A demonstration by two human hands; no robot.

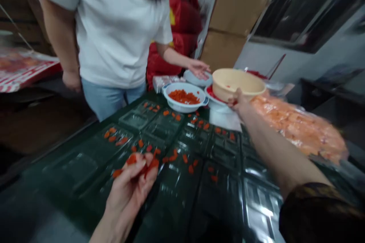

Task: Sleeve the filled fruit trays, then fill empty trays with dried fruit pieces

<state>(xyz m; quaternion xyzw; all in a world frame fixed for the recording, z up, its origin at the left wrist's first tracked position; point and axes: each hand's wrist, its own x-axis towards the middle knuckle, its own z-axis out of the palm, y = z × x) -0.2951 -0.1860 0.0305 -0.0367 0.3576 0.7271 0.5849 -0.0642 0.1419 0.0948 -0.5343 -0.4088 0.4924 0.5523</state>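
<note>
My left hand (129, 186) is curled around several orange-red food pieces (131, 159), low over dark green plastic compartment trays (176, 193). More of these pieces lie scattered in the tray compartments. My right hand (238, 102) reaches far forward, its fingers on the rim of a cream plastic basin (238, 79). Just left of it, a white two-handled bowl (171, 102) holds a heap of the orange-red pieces. To the right of my forearm lies a clear bag of orange food (296, 125).
A person in a white T-shirt (119, 41) stands across the trays, one hand (199, 69) on a pale blue dish (198, 79). Behind are a red bag (176, 38) and cardboard boxes (228, 26). A red-and-white covered table (25, 70) stands at the left.
</note>
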